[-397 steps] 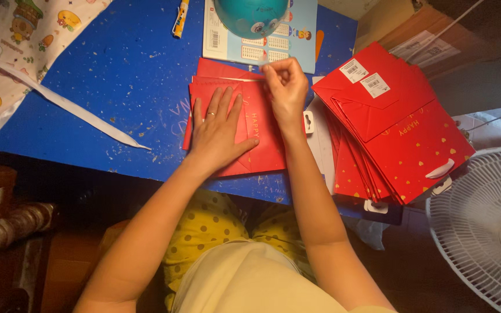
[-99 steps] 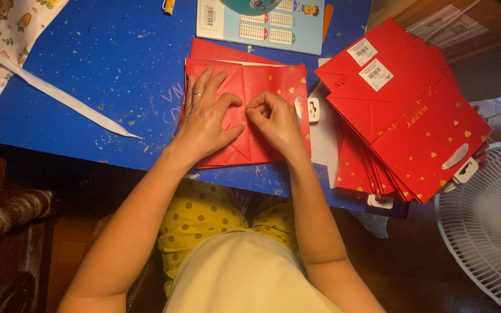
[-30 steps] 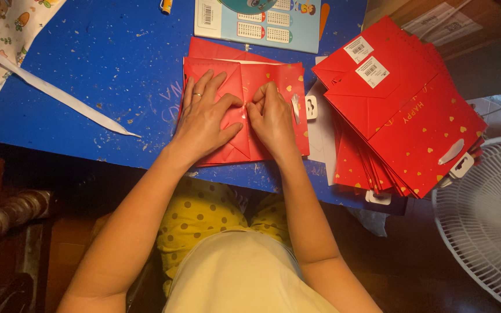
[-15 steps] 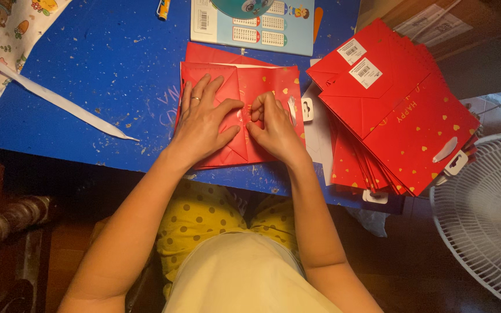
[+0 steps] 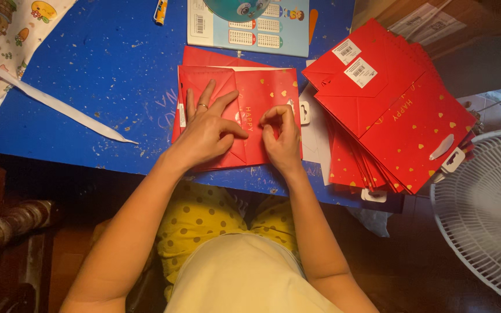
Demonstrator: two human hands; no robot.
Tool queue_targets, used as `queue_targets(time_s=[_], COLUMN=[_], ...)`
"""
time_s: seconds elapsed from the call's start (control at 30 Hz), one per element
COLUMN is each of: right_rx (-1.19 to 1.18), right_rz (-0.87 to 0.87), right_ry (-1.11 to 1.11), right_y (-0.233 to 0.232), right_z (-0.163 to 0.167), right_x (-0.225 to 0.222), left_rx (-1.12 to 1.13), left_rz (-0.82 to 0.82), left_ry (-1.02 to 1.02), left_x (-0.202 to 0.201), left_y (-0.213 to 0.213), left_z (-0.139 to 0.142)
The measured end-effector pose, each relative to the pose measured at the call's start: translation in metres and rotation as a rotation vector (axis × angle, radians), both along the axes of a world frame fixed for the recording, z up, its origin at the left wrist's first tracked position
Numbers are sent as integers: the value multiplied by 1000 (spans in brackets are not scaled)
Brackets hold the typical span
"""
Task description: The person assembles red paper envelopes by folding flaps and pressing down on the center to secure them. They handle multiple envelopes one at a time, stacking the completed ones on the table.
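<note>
A flat red paper bag point(image 5: 262, 93) with gold hearts lies on the blue table point(image 5: 100, 69) in front of me, on top of another red sheet. My left hand point(image 5: 207, 124) lies flat on its left half, fingers spread, a ring on one finger. My right hand point(image 5: 279, 136) rests on the bag's middle, its fingertips curled and pinching at the paper. A fanned stack of the same red bags point(image 5: 389, 110) lies to the right, two with white stickers on top.
A white ribbon strip point(image 5: 59, 104) crosses the table's left side beside a patterned cloth point(image 5: 7, 35). A light blue printed card point(image 5: 250, 29) and a small tube point(image 5: 160, 10) lie at the far edge. A white fan point(image 5: 488, 214) stands at the right, a cardboard box point(image 5: 436, 17) behind.
Both hands have stayed on the red bag. My right hand's fingers have curled tighter onto the bag's middle, and the view has shifted slightly.
</note>
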State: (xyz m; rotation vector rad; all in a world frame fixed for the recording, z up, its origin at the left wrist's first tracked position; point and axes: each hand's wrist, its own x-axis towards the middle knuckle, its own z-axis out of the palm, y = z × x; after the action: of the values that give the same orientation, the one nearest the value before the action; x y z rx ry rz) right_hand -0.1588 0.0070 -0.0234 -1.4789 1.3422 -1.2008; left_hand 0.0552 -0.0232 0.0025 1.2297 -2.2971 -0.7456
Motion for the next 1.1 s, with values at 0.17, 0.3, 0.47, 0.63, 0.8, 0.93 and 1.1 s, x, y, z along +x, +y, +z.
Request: queue_targets(time_s=[0.17, 0.3, 0.47, 0.63, 0.8, 0.93, 1.1], right_rx=[-10, -28, -100, -79, -191, -110, -17], right_rz=[6, -1, 2, 26, 149, 289, 433], right_ry=[51, 152, 217, 254, 496, 616, 719], right_y=[1, 2, 4, 6, 23, 40, 48], right_z=[6, 9, 12, 20, 37, 52, 62], right_x=[2, 2, 3, 6, 5, -7, -20], left_rx=[-91, 15, -31, 24, 35, 11, 6], left_rz=[43, -6, 49, -18, -8, 3, -7], left_ry=[20, -7, 40, 40, 47, 31, 27], left_x=[-5, -1, -6, -3, -6, -10, -13], left_y=[5, 2, 6, 5, 5, 6, 10], left_z=[-2, -1, -1, 2, 4, 4, 4])
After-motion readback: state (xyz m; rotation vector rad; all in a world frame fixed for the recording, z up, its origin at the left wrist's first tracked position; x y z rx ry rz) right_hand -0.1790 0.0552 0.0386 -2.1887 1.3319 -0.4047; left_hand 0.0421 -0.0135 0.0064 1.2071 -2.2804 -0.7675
